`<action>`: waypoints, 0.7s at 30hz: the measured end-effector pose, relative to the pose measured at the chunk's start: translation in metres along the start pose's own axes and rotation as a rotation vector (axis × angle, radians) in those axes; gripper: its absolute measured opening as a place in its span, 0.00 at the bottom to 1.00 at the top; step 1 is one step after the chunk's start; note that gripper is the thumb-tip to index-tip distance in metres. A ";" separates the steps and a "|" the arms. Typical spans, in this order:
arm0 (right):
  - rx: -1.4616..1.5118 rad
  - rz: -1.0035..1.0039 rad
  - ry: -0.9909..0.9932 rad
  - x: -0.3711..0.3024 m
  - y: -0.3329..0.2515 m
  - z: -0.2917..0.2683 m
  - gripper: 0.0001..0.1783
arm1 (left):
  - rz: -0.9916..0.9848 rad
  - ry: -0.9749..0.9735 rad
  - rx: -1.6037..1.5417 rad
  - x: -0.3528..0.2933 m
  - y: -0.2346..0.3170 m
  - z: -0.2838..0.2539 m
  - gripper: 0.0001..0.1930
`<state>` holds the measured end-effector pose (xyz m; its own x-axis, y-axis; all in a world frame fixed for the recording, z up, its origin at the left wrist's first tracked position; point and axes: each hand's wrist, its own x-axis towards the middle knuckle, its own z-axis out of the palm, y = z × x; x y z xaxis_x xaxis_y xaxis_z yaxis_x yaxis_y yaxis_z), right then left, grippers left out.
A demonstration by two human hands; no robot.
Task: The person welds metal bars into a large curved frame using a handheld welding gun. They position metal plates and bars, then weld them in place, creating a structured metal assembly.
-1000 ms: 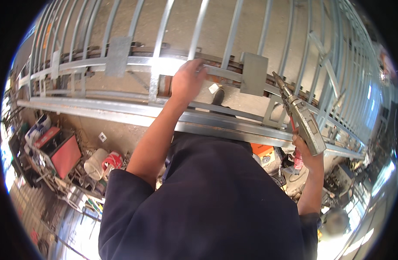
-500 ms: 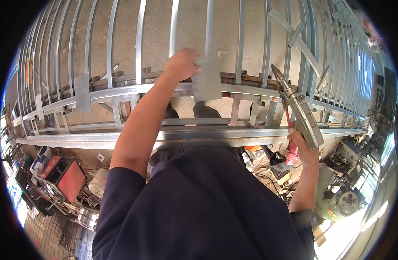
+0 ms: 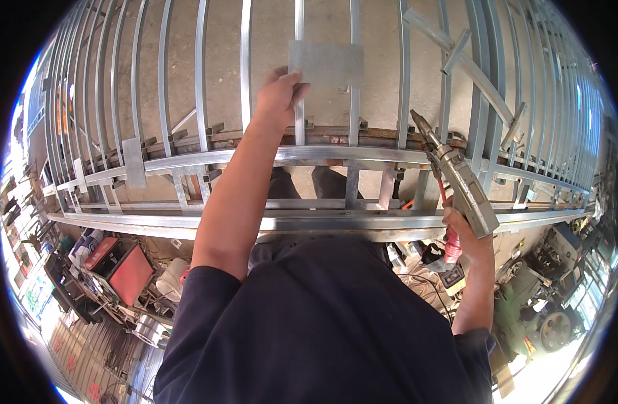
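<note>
At far center, a flat gray metal plate shows over two parallel metal bars, its left edge pinched by the left hand; at right, the right hand grips a taper-nosed handheld tool; near left stands a red-sided box.

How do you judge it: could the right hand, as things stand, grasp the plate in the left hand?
Probably not: the right hand is wrapped around the grey tool, which would likely need setting down before grasping the plate.
</note>
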<state>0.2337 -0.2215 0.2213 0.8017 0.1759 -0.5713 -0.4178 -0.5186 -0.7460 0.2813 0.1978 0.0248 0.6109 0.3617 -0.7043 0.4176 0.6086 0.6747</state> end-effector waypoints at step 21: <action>-0.430 0.323 -0.432 0.094 -0.157 0.002 0.28 | 0.203 -0.107 1.224 -0.019 0.003 -0.040 0.27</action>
<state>0.3743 -0.1218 0.2841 0.3859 0.2280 -0.8939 -0.3293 -0.8711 -0.3643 0.2443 0.2209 0.0315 0.7655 0.2776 -0.5805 0.6260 -0.5299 0.5721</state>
